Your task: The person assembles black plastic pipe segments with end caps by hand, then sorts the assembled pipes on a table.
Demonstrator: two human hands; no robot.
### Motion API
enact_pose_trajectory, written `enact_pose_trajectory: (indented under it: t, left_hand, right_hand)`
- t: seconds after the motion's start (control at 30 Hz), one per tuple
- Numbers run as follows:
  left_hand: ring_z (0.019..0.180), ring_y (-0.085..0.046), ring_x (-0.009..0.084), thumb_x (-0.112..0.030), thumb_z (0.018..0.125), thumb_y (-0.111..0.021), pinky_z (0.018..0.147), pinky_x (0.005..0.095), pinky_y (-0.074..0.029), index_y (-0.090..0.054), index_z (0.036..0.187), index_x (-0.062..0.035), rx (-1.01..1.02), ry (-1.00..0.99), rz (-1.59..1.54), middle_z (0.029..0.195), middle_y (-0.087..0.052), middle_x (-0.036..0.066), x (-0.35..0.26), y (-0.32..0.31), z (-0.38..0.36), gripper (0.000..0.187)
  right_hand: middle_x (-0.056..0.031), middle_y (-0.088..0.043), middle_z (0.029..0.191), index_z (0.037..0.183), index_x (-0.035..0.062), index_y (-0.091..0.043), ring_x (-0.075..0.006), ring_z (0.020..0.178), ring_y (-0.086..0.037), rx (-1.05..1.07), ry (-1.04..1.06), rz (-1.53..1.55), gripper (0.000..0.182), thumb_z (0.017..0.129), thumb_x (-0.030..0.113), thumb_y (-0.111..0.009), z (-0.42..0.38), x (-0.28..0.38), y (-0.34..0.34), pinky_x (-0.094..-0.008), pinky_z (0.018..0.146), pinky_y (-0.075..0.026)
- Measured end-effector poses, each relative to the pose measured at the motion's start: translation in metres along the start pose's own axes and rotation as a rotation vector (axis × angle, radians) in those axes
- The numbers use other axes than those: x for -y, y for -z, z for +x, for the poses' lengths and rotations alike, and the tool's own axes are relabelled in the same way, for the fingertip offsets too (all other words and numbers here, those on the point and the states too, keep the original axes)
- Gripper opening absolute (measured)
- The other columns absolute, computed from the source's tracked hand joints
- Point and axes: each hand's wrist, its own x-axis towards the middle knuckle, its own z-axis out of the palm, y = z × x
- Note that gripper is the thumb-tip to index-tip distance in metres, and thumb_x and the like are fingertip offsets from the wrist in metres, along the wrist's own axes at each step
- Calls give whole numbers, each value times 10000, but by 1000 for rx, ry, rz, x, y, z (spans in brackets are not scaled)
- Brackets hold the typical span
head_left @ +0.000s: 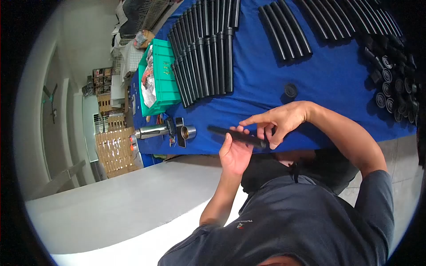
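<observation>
A short black tube (pixel 237 136) lies across the fingers of my left hand (pixel 235 155), tilted down to the right. The left thumb presses along its near side, and the fingertips show beyond its far side. Over the tube's right end is my right hand (pixel 286 119), its index finger stretched out to the left. Its other fingers bend down, with the thumb apart from them, close to that end. Behind my right hand, a small rolled black coil (pixel 290 90) sits on the blue cloth (pixel 253 82).
Long black tubes (pixel 204 62) stand in rows at the back left; more tubes (pixel 286 31) lie at the back right. Rolled black coils (pixel 392 91) are piled at right. A green crate (pixel 162 77), a metal flask (pixel 153 131), a phone (pixel 180 133) and a metal cup (pixel 188 132) are at left.
</observation>
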Motion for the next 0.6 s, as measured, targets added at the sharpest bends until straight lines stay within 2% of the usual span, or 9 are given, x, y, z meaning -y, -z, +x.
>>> enact_pose_trajectory:
  t: [0.07, 0.17, 0.2, 0.3, 0.33, 0.43, 0.47, 0.6]
  left_hand:
    - [1169, -629, 280, -302, 1050, -578, 1081, 426, -486, -649, 1220, -38, -43, 12, -55, 1206, -694, 123, 2, 10, 3, 322]
    - [1105, -647, 243, -334, 1038, -600, 1000, 399, -537, -636, 1222, -58, -139, 1, 31, 1165, -696, 88, 5, 24, 5, 333]
    - [1120, -657, 267, -336, 1039, -596, 989, 396, -557, -637, 1210, -37, -120, 11, 11, 1179, -696, 115, 9, 19, 2, 346]
    - [1142, -684, 316, -338, 1044, -584, 970, 399, -600, -639, 1182, 6, -68, 43, -49, 1210, -696, 172, 19, -7, 0, 375]
    - [1135, -689, 317, -337, 1046, -579, 972, 406, -601, -638, 1179, 7, -61, 56, -65, 1211, -695, 175, 19, -10, -3, 374]
    - [1170, -677, 310, -281, 1060, -555, 976, 413, -604, -638, 1173, 8, -80, 76, -134, 1260, -684, 172, 16, -12, -8, 321]
    - [1181, -673, 307, -264, 1061, -549, 979, 414, -603, -640, 1172, 4, -79, 92, -165, 1278, -677, 169, 15, -15, -9, 305]
    - [1262, -627, 295, -210, 1063, -533, 984, 409, -605, -647, 1174, -11, -48, 121, -225, 1346, -646, 162, 14, -14, -5, 255]
  right_hand:
    - [-131, -673, 1010, 1589, 56, -344, -185, 839, -678, -11, 35, -64, 902, 802, 100, -783, 4, -6, 4, -311, 719, -575]
    - [-102, -679, 973, 1571, 88, -404, -170, 849, -681, -18, 56, -81, 822, 819, 61, -736, 5, -8, 8, -311, 744, -575]
    - [-92, -680, 960, 1565, 99, -425, -165, 852, -682, -20, 55, -71, 794, 828, 47, -717, 4, -8, 7, -311, 752, -574]
    - [-91, -684, 1056, 1539, 134, -485, -145, 909, -662, 11, 13, 49, 666, 901, -24, -596, -2, 4, 6, -299, 819, -558]
    - [-95, -688, 1041, 1551, 128, -462, -148, 927, -677, 32, 43, 40, 629, 946, -14, -559, -2, 2, 7, -299, 825, -565]
    - [-100, -683, 1061, 1568, 116, -427, -162, 954, -685, 36, 102, 123, 627, 966, -4, -557, -3, 5, 8, -304, 832, -566]
    - [-166, -705, 1187, 1563, 41, -394, -175, 941, -700, 39, 159, 115, 641, 953, 99, -580, -1, -1, 9, -312, 802, -592]
    - [-182, -705, 1189, 1570, 18, -356, -189, 959, -707, 30, 171, 141, 661, 954, 100, -580, -2, -1, 8, -323, 802, -595]
